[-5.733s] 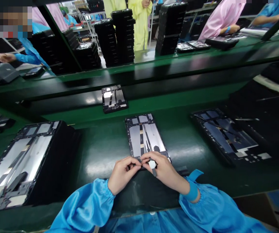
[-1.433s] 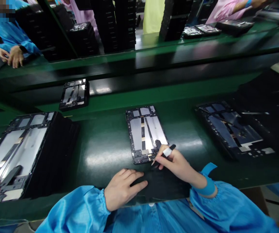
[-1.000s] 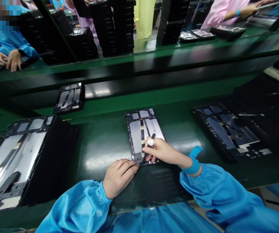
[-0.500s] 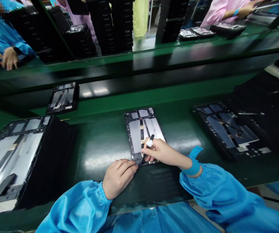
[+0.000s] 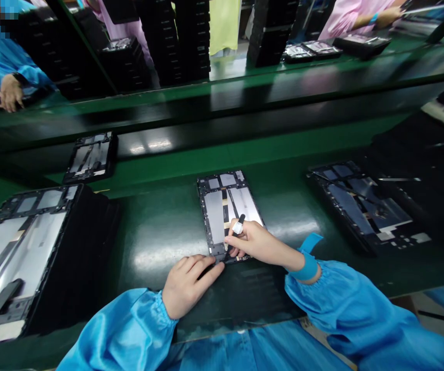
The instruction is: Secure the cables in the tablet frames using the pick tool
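In front of me an opened tablet (image 5: pixel 214 211) lies on the green bench, its inside with silver plates and black flex cables facing up. My right hand (image 5: pixel 245 238) is closed around a slim black tool (image 5: pixel 241 220) with a white wrap near its top end. The tool slants down to the tablet's lower edge; its tip is too small to make out. My left hand (image 5: pixel 188 283) rests at the tablet's lower left corner, fingers stretched out, thumb along the near edge. A blue strap circles my right wrist.
A stack of opened tablets (image 5: pixel 51 247) stands at the left. Another opened tablet (image 5: pixel 90 154) sits on the dark strip behind it. At the right lies a further tablet (image 5: pixel 357 198) beside metal tweezers (image 5: pixel 399 180). Co-workers and tall black stacks (image 5: pixel 191 41) are across the bench.
My left thumb has spread away from the fingers, rightward along the tablet's near edge. The tablet on the dark strip has shifted left. My right hand has hardly moved.
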Tool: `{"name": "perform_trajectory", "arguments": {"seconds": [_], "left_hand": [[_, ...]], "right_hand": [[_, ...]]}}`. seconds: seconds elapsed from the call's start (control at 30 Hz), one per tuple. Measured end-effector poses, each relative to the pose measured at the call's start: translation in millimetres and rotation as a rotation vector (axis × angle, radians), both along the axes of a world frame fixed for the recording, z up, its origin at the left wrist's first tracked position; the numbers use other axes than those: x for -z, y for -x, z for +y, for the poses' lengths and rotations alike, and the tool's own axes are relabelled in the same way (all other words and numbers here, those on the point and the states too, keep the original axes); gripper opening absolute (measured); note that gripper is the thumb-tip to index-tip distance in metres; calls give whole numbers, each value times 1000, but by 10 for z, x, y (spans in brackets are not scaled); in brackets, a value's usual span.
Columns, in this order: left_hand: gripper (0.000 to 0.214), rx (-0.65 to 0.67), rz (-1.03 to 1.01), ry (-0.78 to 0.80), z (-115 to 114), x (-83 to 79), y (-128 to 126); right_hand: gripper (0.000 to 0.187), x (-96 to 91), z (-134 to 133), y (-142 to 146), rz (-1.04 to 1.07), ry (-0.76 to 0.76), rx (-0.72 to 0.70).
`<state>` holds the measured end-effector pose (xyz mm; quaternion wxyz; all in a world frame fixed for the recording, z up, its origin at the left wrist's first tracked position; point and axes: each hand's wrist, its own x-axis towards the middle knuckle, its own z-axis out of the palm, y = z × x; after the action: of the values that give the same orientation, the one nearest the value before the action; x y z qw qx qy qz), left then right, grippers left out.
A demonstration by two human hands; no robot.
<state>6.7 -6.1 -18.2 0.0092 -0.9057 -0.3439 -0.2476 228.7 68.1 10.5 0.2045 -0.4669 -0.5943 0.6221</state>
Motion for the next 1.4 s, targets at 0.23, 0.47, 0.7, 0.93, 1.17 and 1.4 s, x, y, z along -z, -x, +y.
{"name": "perform_trajectory", "arguments": {"seconds": [0.23,0.47,0.7,0.93,1.17,1.4], "left_hand": [[31,39,95,-4,29,-69,18],[28,27,32,60,68,-45,10],[26,-4,-7,44,44,15,6],[23,-13,3,24,47,31,-9],[37,-3,141,-21,41,32,3],[36,-32,164,-23,26,14,-12]], "right_hand": [[14,-18,-35,-79,9,-28,58],[19,42,-211,-327,-76,-241,108],[15,24,-210,-295,-74,-218,92],[16,59,-221,-301,-13,-147,138],[16,36,-216,-284,-29,-160,143],[17,32,-204,-278,-30,-178,135]]}}
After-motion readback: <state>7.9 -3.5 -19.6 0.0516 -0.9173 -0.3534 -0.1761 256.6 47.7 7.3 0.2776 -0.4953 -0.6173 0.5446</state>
